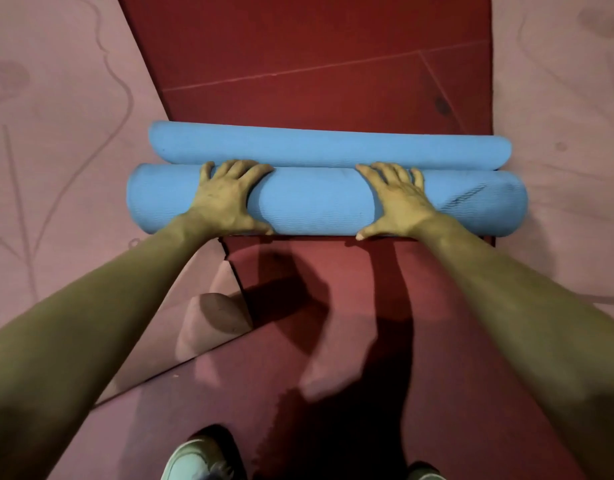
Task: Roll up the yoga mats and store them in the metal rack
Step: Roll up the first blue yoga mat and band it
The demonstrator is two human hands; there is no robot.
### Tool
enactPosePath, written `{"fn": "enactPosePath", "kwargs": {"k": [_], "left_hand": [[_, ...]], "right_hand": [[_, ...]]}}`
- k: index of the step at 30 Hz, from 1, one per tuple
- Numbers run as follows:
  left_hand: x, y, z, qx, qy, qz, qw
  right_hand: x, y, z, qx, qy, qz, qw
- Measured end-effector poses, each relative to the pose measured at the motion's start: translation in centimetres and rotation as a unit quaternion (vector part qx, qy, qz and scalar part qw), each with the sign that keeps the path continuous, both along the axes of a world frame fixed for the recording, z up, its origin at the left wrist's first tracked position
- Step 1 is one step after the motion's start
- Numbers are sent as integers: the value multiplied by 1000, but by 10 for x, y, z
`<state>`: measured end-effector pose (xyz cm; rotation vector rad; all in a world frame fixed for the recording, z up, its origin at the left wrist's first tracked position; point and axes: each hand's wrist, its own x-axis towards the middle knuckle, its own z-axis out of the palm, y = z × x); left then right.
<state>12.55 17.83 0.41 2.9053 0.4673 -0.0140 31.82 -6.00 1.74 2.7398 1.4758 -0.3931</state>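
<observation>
A thick blue yoga mat roll (316, 204) lies crosswise on a dark red mat (316, 64). Just beyond it, and touching it, lies a thinner blue rolled or curled part (333, 147) of the same colour; I cannot tell whether it is the same mat. My left hand (229, 199) presses on the left half of the thick roll, fingers spread over its top and thumb on the near side. On the right half my right hand (395, 199) rests the same way. No metal rack is in view.
Pink mats lie flat on the floor to the left (56, 133) and right (558, 133) of the red mat. A curled pink mat corner (215, 320) sits near my left forearm. My shoes (198, 459) show at the bottom edge.
</observation>
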Motion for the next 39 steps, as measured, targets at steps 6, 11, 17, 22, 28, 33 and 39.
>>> {"fn": "enactPosePath", "kwargs": {"k": [6,11,17,22,28,33,39], "left_hand": [[-3,-4,3,30,-19,-19,999],[-15,-14,-2,27,-58,-20,998],[-48,-39,0,18,-95,-23,995],[-94,-63,1,10,-90,-38,995],[-95,-76,1,-35,-89,16,995],[-96,-79,0,-31,-68,23,997],[-80,-60,10,-66,-6,27,997]], "right_hand": [[-3,1,2,-9,-45,17,999],[-10,-4,6,-13,-37,26,999],[-39,-28,10,-11,-33,40,999],[-79,-62,-3,52,-53,84,994],[-81,-63,3,1,7,70,998],[-70,-37,10,87,135,-87,983],[-49,-17,6,153,117,-53,980]]}}
